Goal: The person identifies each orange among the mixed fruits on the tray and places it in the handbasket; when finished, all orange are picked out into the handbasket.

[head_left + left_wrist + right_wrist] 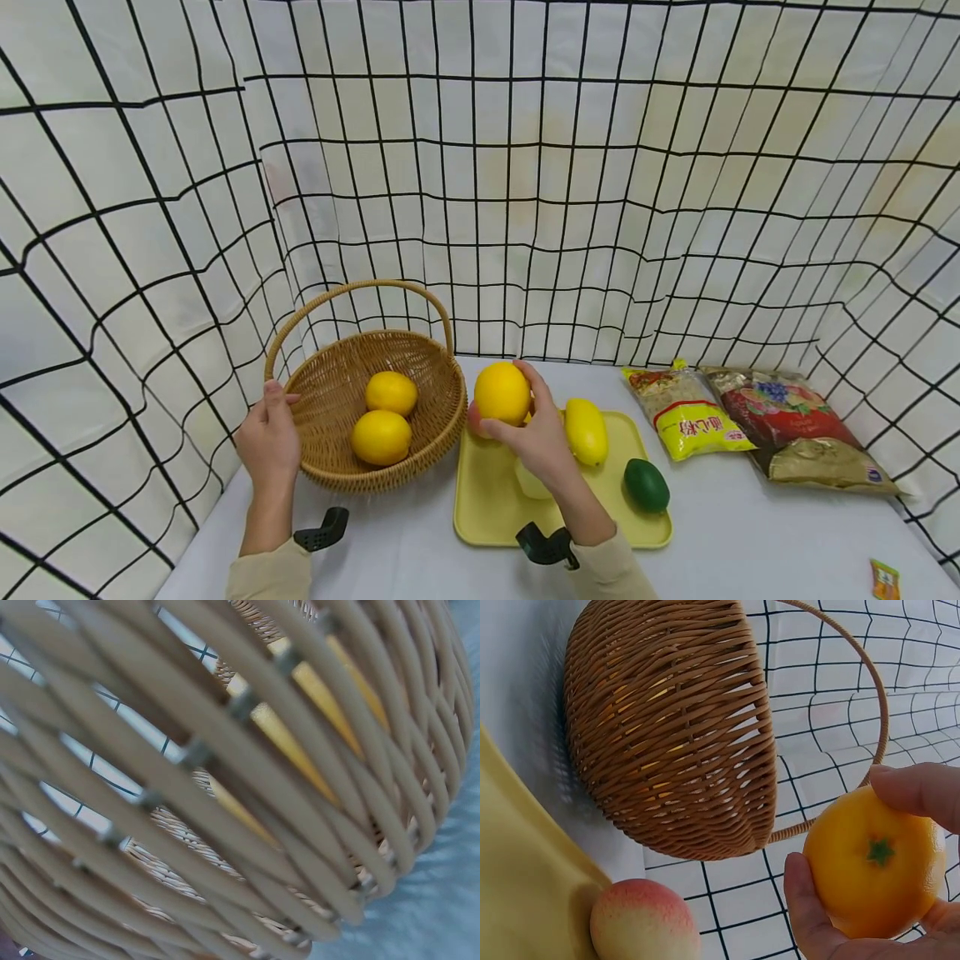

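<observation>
My left hand (272, 433) grips the left rim of a wicker basket (438, 446) near the foot of its arched handle. Inside lie two yellow-orange round fruits (381, 437), one behind the other; through the weave they show as yellow strips in the left wrist view. An orange (876, 862) with a green star-shaped stem mark is held between the thumb and fingers of my right hand (543, 437). It is raised over the back left of a yellow tray (487, 517), right of the basket. A pinkish peach (645, 922) sits below it, partly hidden in the head view.
On the tray lie a long yellow fruit (587, 432), a dark green avocado-like fruit (646, 486) and a pale yellow-green thing (531, 483) half behind my right hand. Two food bags (693, 417) stand back right. A small packet (885, 579) lies front right. Black netting surrounds the table.
</observation>
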Motion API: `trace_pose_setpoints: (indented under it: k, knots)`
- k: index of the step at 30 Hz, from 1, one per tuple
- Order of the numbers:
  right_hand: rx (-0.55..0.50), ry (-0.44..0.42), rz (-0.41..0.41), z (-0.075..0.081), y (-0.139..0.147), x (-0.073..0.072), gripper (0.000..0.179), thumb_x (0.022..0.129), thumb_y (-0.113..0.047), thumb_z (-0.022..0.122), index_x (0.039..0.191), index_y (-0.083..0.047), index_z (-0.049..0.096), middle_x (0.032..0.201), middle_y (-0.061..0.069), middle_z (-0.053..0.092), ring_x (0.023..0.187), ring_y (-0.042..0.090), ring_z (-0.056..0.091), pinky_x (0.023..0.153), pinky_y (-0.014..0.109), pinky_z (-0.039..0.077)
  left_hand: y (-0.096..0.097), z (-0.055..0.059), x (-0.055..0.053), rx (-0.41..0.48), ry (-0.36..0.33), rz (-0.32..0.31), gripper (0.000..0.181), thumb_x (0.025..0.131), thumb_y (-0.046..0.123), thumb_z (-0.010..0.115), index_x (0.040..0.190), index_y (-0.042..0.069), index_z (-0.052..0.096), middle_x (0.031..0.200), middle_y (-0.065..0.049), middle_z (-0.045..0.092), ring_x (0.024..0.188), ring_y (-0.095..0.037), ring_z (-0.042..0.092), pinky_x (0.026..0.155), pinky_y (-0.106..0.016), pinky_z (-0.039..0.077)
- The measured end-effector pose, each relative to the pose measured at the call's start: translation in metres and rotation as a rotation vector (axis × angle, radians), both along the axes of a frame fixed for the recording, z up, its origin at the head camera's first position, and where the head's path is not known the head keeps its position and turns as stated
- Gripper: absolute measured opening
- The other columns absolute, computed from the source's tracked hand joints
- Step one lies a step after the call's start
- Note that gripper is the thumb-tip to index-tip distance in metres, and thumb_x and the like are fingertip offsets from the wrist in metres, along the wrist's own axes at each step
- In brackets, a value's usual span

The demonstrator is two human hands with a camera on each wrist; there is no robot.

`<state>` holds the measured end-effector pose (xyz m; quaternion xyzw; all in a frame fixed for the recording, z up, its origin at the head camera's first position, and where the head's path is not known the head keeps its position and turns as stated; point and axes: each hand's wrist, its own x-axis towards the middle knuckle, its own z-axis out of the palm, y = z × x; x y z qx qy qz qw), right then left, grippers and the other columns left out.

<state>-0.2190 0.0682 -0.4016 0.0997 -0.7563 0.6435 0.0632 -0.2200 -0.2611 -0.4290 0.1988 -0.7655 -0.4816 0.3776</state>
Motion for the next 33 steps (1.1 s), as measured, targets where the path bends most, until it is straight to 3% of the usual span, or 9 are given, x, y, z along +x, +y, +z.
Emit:
trace_pose_setpoints:
  k: [4,7,17,25,33]
  knots:
    - [-0.013,-0.015,0.041,0.002,-0.006,0.0,0.09,0.075,-0.014,0.084,0.148,-0.033,0.034,0.145,0.01,0.039,0.116,0.03,0.052,0.091,0.044,0.047,-0.002,-0.001,0.0,-0.008,-0.009,0.013,0.07,0.104,0.053,0.03,0.099,-0.003,0.073,0.052,-0.005,0.04,0.055,-0.021,0.037,0.07,-0.038,0.032]
    - [-0.011,-0.005,0.063,0.0,-0.01,-0.001,0.09,0.077,-0.012,0.082,0.149,-0.031,0.033,0.146,0.01,0.039,0.119,0.031,0.05,0.093,0.045,0.046,-0.002,-0.001,0.0,-0.01,-0.01,0.017,0.07,0.104,0.053,0.031,0.098,-0.002,0.073,0.05,-0.004,0.038,0.051,-0.02,0.033,0.066,-0.037,0.03]
    - [-0.048,-0.005,0.088,-0.003,-0.014,0.001,0.088,0.078,-0.019,0.084,0.149,-0.031,0.035,0.141,0.005,0.038,0.114,0.029,0.053,0.088,0.04,0.05,-0.002,0.002,0.003,-0.007,-0.033,-0.004,0.068,0.104,0.052,0.03,0.101,-0.001,0.073,0.052,-0.002,0.039,0.053,-0.02,0.034,0.066,-0.038,0.03]
    - [-0.024,0.063,0.103,-0.007,-0.025,0.004,0.085,0.077,-0.019,0.085,0.148,-0.029,0.039,0.137,0.008,0.045,0.105,0.027,0.055,0.083,0.037,0.052,0.0,0.003,0.002,0.006,-0.023,-0.012,0.069,0.104,0.053,0.029,0.102,-0.002,0.072,0.057,-0.001,0.042,0.065,-0.024,0.043,0.076,-0.042,0.033]
    - [0.01,0.141,0.172,-0.003,-0.045,0.001,0.084,0.077,-0.02,0.085,0.147,-0.03,0.039,0.141,0.002,0.043,0.108,0.026,0.055,0.085,0.039,0.052,0.001,0.004,0.002,-0.004,-0.018,-0.002,0.07,0.104,0.053,0.03,0.1,-0.003,0.072,0.058,-0.002,0.042,0.067,-0.026,0.044,0.074,-0.041,0.033]
